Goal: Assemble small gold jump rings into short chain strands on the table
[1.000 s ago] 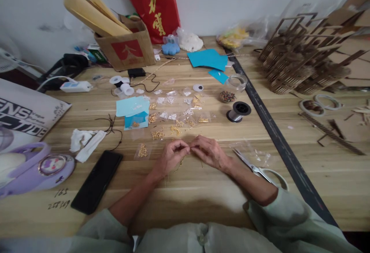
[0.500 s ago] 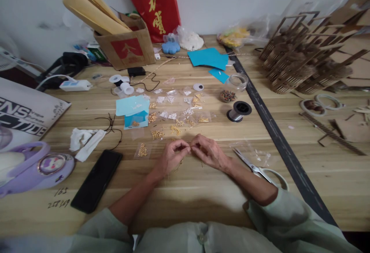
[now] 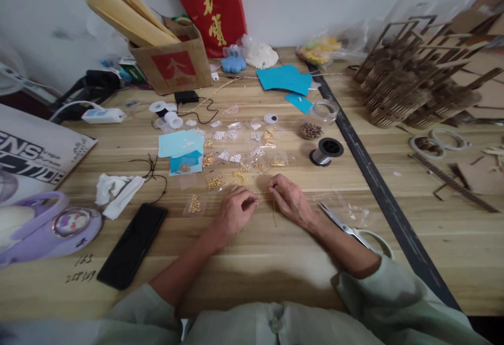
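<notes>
Just in front of me, my left hand (image 3: 236,212) is closed, its thumb and forefinger pinched on a fine gold chain. Part of that chain shows below the palm. My right hand (image 3: 290,201) is closed too, a short way to the right, fingertips pinched together. A thin gold chain (image 3: 275,218) hangs beneath those fingers. Whatever lies right at the fingertips is too small to make out. Beyond the hands are small clear bags of gold beads (image 3: 215,183) and silver findings (image 3: 235,158). Scissors (image 3: 346,229) lie beside my right forearm.
A wire spool (image 3: 327,152) and a jar of beads (image 3: 312,129) stand at the back right. To the left lie a black phone (image 3: 132,246), blue papers (image 3: 181,144) and a purple case (image 3: 51,232). Wooden baskets (image 3: 413,82) crowd the far right.
My hands have moved apart; their fingertips were together before. The right hand has shifted slightly right and up, and the chain below it shows more clearly.
</notes>
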Demonstrator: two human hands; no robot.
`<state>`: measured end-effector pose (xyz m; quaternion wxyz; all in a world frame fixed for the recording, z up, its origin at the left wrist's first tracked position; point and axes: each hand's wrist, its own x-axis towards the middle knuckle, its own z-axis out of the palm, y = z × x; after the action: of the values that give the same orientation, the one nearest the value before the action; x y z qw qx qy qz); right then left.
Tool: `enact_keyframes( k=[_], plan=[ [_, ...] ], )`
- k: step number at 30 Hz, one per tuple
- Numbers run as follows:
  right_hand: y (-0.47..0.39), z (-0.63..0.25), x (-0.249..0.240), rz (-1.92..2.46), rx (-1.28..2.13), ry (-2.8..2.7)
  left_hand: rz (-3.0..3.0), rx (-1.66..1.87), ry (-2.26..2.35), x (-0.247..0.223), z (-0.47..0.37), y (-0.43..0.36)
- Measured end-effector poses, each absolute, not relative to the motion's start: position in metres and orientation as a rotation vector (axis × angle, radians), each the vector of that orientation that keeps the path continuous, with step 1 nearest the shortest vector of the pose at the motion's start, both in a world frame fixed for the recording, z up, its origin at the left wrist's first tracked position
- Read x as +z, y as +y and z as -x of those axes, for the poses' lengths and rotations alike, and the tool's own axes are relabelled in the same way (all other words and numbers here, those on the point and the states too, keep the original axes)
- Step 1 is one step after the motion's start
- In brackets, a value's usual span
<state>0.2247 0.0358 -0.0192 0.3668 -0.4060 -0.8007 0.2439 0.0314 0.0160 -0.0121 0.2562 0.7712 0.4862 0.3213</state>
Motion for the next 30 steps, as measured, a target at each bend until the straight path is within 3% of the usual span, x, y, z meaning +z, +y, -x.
enact_keyframes(
  k=[13,30],
  plan=[
    [0.039,-0.223,-0.020,1.030,0.434,-2.330,-2.414,0.571,1.466,-0.008,-0.040,0.019],
    [0.038,-0.221,-0.024,0.987,0.398,-2.425,-2.411,0.465,1.491,-0.008,-0.042,0.020]
  ],
)
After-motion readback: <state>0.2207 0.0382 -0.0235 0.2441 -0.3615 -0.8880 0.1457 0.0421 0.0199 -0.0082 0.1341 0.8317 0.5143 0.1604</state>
